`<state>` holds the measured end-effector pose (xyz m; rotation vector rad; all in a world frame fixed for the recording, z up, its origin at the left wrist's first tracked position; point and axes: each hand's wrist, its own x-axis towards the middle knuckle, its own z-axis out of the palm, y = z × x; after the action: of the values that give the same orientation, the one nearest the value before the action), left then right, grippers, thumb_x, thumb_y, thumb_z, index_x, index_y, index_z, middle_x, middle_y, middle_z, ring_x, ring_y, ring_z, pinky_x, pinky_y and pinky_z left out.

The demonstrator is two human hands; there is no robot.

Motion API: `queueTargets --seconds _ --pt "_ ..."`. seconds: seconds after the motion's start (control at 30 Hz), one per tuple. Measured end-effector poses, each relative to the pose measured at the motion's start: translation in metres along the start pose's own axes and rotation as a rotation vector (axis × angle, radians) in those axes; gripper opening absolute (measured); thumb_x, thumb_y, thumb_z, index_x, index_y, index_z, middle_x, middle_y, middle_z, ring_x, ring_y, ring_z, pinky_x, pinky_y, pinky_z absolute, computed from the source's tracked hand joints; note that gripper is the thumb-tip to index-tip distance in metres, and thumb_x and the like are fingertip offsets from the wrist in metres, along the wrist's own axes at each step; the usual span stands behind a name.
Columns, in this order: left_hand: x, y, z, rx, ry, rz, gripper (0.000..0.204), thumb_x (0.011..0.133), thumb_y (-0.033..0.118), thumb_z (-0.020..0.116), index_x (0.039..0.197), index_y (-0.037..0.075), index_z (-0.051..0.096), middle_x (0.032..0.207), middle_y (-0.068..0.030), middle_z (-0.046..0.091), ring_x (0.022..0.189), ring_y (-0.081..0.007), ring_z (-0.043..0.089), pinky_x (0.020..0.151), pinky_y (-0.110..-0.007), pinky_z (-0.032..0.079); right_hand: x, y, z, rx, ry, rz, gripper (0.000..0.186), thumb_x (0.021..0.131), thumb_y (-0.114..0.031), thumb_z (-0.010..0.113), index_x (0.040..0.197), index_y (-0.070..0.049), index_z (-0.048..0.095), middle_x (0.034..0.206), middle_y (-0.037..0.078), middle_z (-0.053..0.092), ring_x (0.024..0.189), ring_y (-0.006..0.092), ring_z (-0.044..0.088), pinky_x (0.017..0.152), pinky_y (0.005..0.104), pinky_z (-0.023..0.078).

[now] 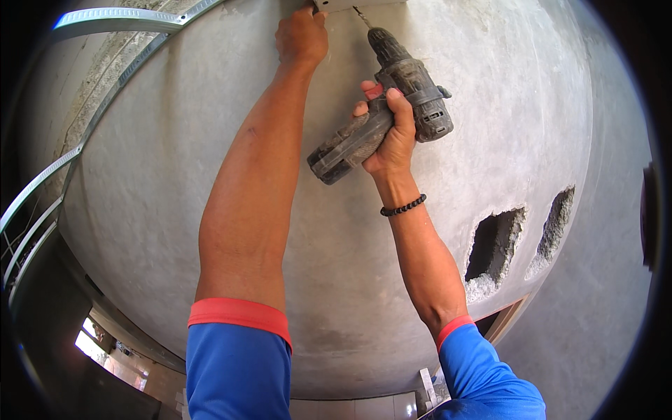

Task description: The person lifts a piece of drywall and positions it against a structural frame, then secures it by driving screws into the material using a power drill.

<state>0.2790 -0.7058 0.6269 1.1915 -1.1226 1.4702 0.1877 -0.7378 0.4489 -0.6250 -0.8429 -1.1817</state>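
Note:
My right hand (393,140) is wrapped round the grip of a dusty black cordless drill (418,91). Its thin bit (362,17) points up and slightly left, with the tip at the lower edge of a pale flat piece (367,3) by the wall. Whether the tip touches that piece, I cannot tell. My left hand (302,36) is raised and closed at the left end of the same piece, thumb against its corner. The top of the picture cuts off most of the piece, and my left fingertips are partly hidden.
A grey plastered wall (336,245) fills the space ahead. Two rough-edged openings (495,245) are cut into it at the right. Metal framing strips (115,84) run down the left side. A bright opening (91,343) shows at the lower left.

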Motion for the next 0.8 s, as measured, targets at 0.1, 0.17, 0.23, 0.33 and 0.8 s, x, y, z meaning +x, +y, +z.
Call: queueTargets --seconds 0.1,0.17,0.23,0.33,0.8 --pt "-0.001 0.0 0.0 -0.005 -0.01 -0.012 0.024 0.088 0.02 0.056 0.099 0.001 0.065 0.093 -0.0228 0.066 0.09 -0.0398 0.063 0.081 -0.046 0.049 -0.001 0.002 0.001 -0.001 0.01 -0.001 0.03 0.086 -0.024 0.06 0.106 -0.004 0.05 0.098 0.011 0.062 0.066 0.0189 0.063 0.054 0.032 0.054" --pt "-0.001 -0.001 0.0 -0.006 -0.016 -0.014 0.024 0.088 0.02 0.056 0.099 0.001 0.065 0.093 -0.023 0.066 0.089 -0.04 0.063 0.08 -0.046 0.049 -0.001 0.003 0.001 0.011 0.013 0.002 0.03 0.086 -0.024 0.06 0.106 -0.004 0.05 0.099 0.011 0.063 0.066 0.019 0.063 0.054 0.0322 0.054" --pt "0.0 -0.002 0.001 -0.012 -0.023 -0.009 0.023 0.088 0.019 0.056 0.099 0.001 0.065 0.093 -0.0232 0.065 0.089 -0.0401 0.063 0.08 -0.046 0.049 0.0 0.004 0.001 0.023 0.013 0.005 0.029 0.086 -0.024 0.06 0.106 -0.004 0.05 0.099 0.011 0.063 0.067 0.019 0.062 0.054 0.0324 0.054" --pt "0.001 -0.003 0.003 -0.036 -0.015 0.03 0.023 0.088 0.019 0.056 0.098 0.001 0.065 0.091 -0.0232 0.065 0.088 -0.0406 0.062 0.079 -0.047 0.049 0.003 0.009 0.003 0.033 0.017 -0.004 0.028 0.085 -0.022 0.059 0.106 -0.004 0.05 0.099 0.01 0.063 0.067 0.0188 0.062 0.054 0.0326 0.054" --pt "0.005 -0.012 0.016 -0.03 -0.008 0.063 0.024 0.088 0.021 0.057 0.099 0.002 0.066 0.091 -0.0227 0.066 0.089 -0.0401 0.062 0.08 -0.047 0.049 0.002 0.016 0.004 0.008 0.021 0.007 0.017 0.085 -0.017 0.057 0.097 -0.007 0.05 0.087 0.007 0.061 0.068 0.0195 0.061 0.057 0.0325 0.053"
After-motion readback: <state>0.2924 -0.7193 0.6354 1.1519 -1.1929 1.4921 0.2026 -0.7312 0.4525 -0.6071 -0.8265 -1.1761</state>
